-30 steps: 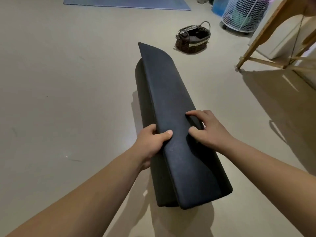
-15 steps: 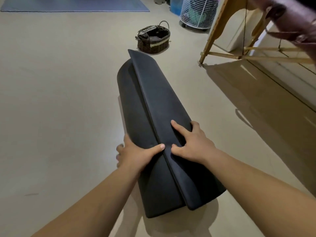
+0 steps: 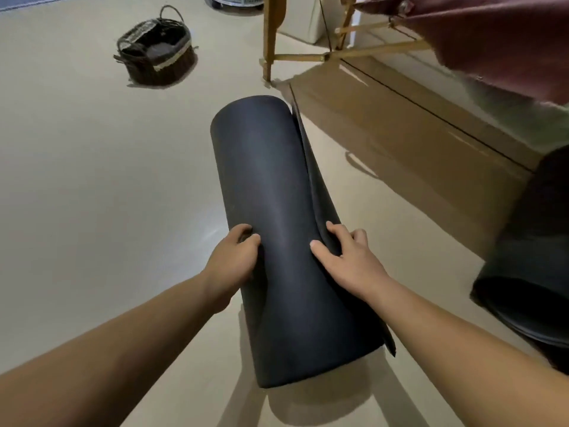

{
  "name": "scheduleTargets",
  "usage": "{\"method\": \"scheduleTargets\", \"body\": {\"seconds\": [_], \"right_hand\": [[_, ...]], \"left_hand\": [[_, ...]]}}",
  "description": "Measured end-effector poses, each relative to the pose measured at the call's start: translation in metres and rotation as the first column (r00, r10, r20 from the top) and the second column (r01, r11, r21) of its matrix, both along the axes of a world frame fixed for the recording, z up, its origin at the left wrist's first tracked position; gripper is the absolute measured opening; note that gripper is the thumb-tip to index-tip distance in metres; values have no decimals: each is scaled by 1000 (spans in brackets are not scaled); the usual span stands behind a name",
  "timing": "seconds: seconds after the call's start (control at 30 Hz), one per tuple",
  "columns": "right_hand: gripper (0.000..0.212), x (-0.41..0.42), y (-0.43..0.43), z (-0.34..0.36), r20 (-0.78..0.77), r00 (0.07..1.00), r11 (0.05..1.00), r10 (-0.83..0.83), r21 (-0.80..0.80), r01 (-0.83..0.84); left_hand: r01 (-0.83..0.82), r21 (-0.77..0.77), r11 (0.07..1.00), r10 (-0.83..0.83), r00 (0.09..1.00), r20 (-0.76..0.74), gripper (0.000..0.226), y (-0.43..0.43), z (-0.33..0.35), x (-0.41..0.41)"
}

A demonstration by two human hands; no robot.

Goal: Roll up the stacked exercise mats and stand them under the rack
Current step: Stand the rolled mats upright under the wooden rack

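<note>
Left hand [image 3: 232, 261] curls its fingers round the near left side of the rolled black mat [image 3: 277, 186], and the right hand [image 3: 349, 257] grips its loose outer edge, thumb on the roll. The mat runs away from both hands toward the wooden rack [image 3: 270, 41]; 1 wicker basket [image 3: 157, 53] sits well beyond the left hand.

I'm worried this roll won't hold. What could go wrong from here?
1. The rolled mat has a loose outer flap; only the right hand pins it, so it may unroll.
2. The left hand grips the same end; the far end could bump the rack leg.
</note>
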State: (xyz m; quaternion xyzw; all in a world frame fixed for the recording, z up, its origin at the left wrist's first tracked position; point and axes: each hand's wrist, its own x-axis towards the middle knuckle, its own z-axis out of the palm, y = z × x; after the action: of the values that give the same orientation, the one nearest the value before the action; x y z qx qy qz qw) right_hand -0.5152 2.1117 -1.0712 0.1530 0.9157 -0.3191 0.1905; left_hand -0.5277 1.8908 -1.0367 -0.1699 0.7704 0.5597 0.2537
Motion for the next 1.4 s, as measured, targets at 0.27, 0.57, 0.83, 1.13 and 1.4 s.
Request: {"method": "scheduleTargets", "body": {"seconds": [0.27,0.57,0.83,1.13,1.4], "right_hand": [[153,17,58,34,263,915,944,-307,-40,328],[152,5,108,-8,280,906,929,-317,-100,356],[127,-1,164,-9,377,909,942,-178,-202,268],[110,4,223,-5,328,940,963,-94,-209,170],[98,45,248,-12,389,861,765,-328,-425,484]], "left_hand": [[632,-143,761,-628,774,77,104,80,21,-48],[646,-167,745,-659,751,-40,86,150,-12,-62],[43,-255,966,-32,998,45,106,129,-34,-68],[-71,-2,997,71,997,36,130,193,-38,-45],[56,192,980,-90,981,171,89,192,-42,-30]]}}
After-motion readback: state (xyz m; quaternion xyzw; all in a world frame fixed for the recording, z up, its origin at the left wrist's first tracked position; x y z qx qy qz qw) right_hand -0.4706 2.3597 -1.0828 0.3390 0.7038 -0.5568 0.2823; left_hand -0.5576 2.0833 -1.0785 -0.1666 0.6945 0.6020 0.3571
